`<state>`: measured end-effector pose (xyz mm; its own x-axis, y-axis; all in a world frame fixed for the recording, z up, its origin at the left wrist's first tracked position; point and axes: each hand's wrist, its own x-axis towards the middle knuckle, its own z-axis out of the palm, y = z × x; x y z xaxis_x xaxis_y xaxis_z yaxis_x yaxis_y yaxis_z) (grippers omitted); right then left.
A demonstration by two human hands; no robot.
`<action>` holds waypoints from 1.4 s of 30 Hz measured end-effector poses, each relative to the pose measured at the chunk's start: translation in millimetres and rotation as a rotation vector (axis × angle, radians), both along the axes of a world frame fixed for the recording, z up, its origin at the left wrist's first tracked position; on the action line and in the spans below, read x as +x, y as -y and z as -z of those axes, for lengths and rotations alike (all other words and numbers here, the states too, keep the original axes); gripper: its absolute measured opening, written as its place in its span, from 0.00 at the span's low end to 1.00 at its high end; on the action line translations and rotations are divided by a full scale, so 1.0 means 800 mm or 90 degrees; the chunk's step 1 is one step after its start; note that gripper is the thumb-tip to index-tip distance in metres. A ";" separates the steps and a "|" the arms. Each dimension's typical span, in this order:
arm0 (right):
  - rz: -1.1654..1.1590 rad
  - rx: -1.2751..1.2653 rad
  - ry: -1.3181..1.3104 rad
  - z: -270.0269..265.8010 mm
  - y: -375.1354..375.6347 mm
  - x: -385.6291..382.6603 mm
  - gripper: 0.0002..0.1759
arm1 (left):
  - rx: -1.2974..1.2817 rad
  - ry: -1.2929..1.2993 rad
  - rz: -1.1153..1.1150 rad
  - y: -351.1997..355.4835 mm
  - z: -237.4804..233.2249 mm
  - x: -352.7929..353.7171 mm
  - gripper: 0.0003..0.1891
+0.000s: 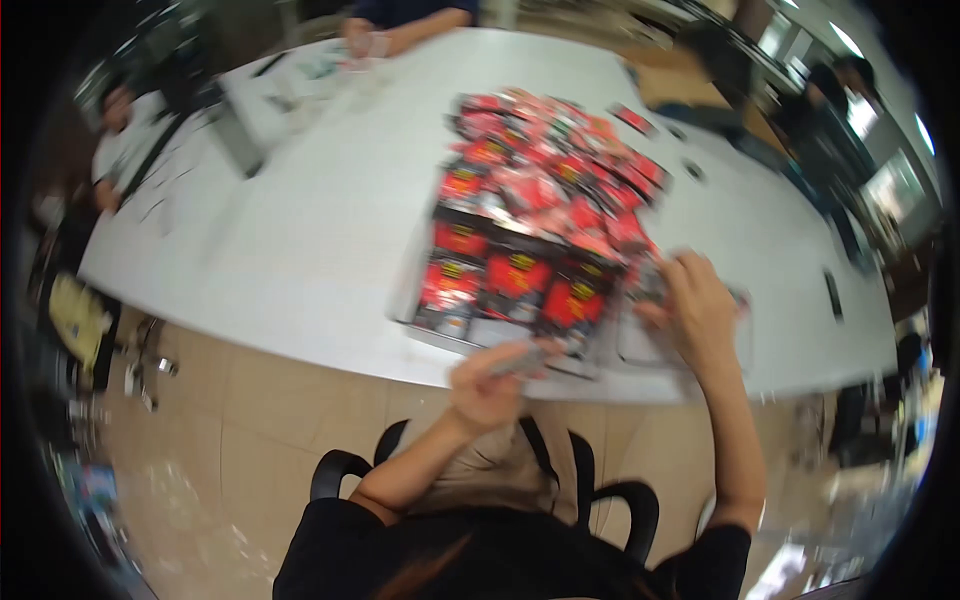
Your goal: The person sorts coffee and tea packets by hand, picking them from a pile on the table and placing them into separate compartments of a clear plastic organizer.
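A big pile of red and black packets (540, 200) lies on the white table (320, 230), with a row of them standing upright along the near side (510, 285). My left hand (490, 385) is at the table's near edge, closed around a small grey object (520, 360) that is too blurred to name. My right hand (700, 310) rests fingers-down on a clear flat packet (650, 340) just right of the pile; I cannot tell whether it grips it.
Another person's arms (400, 35) rest on the far edge of the table. A person (120, 140) sits at the left end and another (830, 120) at the far right. Small dark items (832, 293) lie on the table at right. A black chair base (600, 490) is below me.
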<state>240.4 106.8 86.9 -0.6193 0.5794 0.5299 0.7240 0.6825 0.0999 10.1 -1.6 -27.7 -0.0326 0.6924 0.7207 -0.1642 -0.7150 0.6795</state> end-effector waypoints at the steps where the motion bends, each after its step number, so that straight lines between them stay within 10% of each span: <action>1: 0.002 -0.027 -0.020 0.004 0.000 0.002 0.34 | 0.010 0.075 0.011 0.001 -0.003 0.008 0.19; 5: -0.011 -0.041 -0.094 0.015 0.004 0.010 0.32 | -0.108 0.037 -0.018 0.005 0.013 0.006 0.20; 8: -0.072 -0.149 -0.366 -0.003 0.033 -0.023 0.11 | -0.043 0.071 -0.036 0.003 -0.003 0.006 0.19; 11: -0.351 -0.408 -0.543 -0.022 0.065 -0.032 0.26 | -0.072 0.064 -0.036 0.002 0.009 0.007 0.19; 15: -0.890 -0.583 -0.931 -0.083 0.131 -0.126 0.16 | -0.014 0.115 -0.055 -0.002 0.000 0.016 0.20; 21: -1.122 -0.710 -0.770 -0.096 0.130 -0.139 0.15 | -0.019 0.146 -0.037 0.000 -0.004 0.016 0.21; 30: -0.872 -0.478 -0.217 -0.054 0.066 -0.057 0.14 | 0.032 0.014 -0.144 -0.005 0.005 0.012 0.19; 31: -0.571 -0.299 -0.251 -0.062 0.099 -0.062 0.12 | 0.060 0.007 -0.147 -0.005 -0.005 0.009 0.19; 34: -0.271 -0.109 -0.276 -0.052 0.117 -0.100 0.12 | 0.116 -0.023 -0.166 -0.001 -0.019 0.009 0.19; 42: -0.243 -0.238 -0.414 0.017 0.108 -0.046 0.13 | 0.123 -0.060 -0.082 0.000 -0.011 0.007 0.27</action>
<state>203.2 20.0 73.4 -0.4457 0.5997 0.6645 0.2711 0.7980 -0.5383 15.9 -1.7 -19.2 -0.0378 0.5355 0.8437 -0.0053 -0.8444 0.5357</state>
